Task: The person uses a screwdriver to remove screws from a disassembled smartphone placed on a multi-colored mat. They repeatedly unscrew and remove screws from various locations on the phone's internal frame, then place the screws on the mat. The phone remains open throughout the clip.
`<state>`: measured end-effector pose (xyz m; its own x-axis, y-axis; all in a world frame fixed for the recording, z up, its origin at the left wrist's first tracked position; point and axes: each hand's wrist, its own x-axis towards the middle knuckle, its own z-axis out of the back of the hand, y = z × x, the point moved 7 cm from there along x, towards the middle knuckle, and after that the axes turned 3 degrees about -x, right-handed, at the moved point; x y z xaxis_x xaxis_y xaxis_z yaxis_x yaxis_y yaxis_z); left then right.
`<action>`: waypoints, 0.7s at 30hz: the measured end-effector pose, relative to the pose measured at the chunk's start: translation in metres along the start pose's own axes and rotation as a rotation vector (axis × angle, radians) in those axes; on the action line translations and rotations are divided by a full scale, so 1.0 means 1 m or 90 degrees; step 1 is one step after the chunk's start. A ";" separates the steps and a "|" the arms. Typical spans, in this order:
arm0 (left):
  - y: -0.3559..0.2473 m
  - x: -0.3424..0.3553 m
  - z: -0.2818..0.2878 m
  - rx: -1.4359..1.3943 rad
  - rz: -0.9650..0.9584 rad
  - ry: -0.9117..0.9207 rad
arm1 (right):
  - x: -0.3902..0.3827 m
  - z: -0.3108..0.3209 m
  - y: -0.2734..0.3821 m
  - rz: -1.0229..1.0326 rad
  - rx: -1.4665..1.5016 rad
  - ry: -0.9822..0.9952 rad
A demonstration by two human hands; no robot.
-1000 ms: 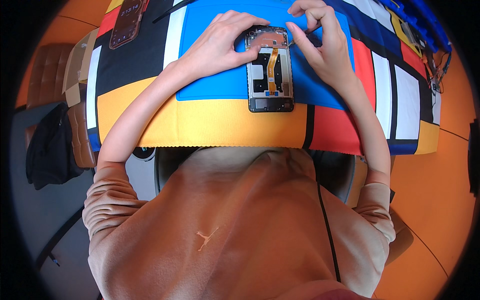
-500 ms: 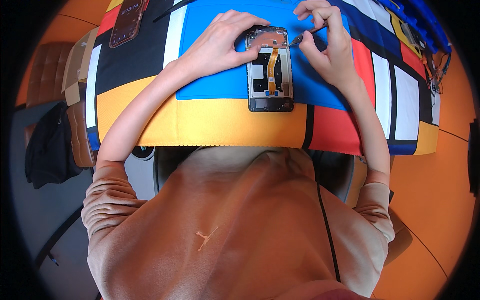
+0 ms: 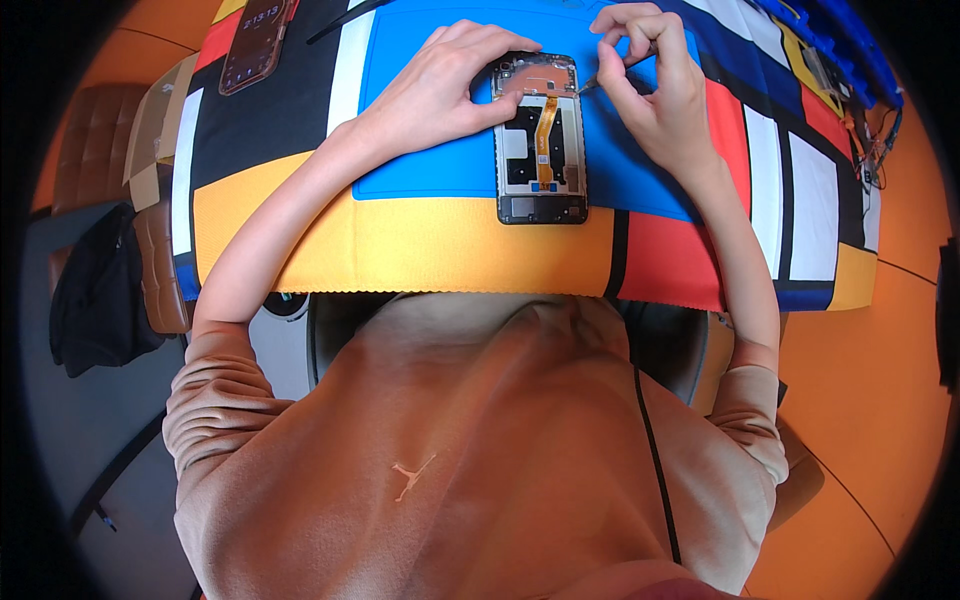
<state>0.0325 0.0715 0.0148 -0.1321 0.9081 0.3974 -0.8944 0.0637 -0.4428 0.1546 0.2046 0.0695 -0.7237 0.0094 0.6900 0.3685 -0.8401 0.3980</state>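
A smartphone [image 3: 570, 150] with its back off lies face down, partly on the blue mat and partly on the yellow cloth. Inside it, an orange flex cable [image 3: 545, 140] runs down from the copper-coloured upper section. My left hand [image 3: 460, 75] grips the phone's upper left: the thumb presses on the left side and the fingers reach the top edge. On the other side, my right hand [image 3: 655, 90] pinches a slim screwdriver [image 3: 588, 86]. Its tip is at the phone's upper right edge; whether it touches a screw is too small to tell. Most of its handle is hidden by my fingers.
The blue mat [image 3: 420, 175] lies on a colour-blocked tablecloth [image 3: 400, 240]. Another phone [image 3: 255, 45], its screen lit, rests at the far left. Blue material and loose wires [image 3: 870, 140] sit at the far right. A cardboard box [image 3: 150, 125] stands beyond the table's left side.
The fingers of my right hand have shifted slightly around the screwdriver, which stays at the phone's upper right edge. My left hand and the phone have kept their places.
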 end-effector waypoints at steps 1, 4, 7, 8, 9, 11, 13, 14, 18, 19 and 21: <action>0.000 0.000 0.000 -0.001 0.002 0.001 | 0.000 0.000 0.000 0.002 0.004 0.001; 0.000 0.000 0.000 0.002 0.005 0.001 | 0.000 0.000 0.001 0.021 0.039 0.004; 0.001 0.000 -0.001 -0.004 0.010 0.009 | 0.000 -0.001 -0.002 -0.010 0.027 0.001; 0.001 0.000 -0.001 -0.003 0.006 0.004 | 0.000 -0.001 -0.001 -0.001 0.013 -0.005; 0.001 0.000 -0.001 -0.002 0.003 -0.001 | 0.000 0.000 0.001 0.009 -0.001 -0.012; 0.001 0.000 -0.001 0.000 0.002 -0.004 | 0.000 0.001 0.001 0.000 0.002 -0.004; 0.001 -0.001 -0.002 0.002 0.006 0.000 | -0.001 0.000 -0.002 -0.037 0.037 0.023; 0.001 -0.001 -0.002 0.002 0.004 -0.002 | -0.001 0.000 -0.002 -0.043 0.036 0.021; 0.002 -0.001 -0.001 0.000 0.002 0.000 | 0.000 0.001 -0.005 -0.064 0.031 0.005; 0.002 -0.001 -0.001 -0.003 0.005 0.002 | 0.000 0.002 -0.006 -0.068 0.030 0.000; 0.002 -0.001 -0.002 0.001 0.007 0.007 | 0.000 0.001 -0.006 -0.060 0.037 0.017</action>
<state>0.0314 0.0720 0.0122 -0.1367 0.9134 0.3834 -0.8935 0.0534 -0.4458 0.1527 0.2099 0.0675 -0.7720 0.0713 0.6316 0.3312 -0.8030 0.4954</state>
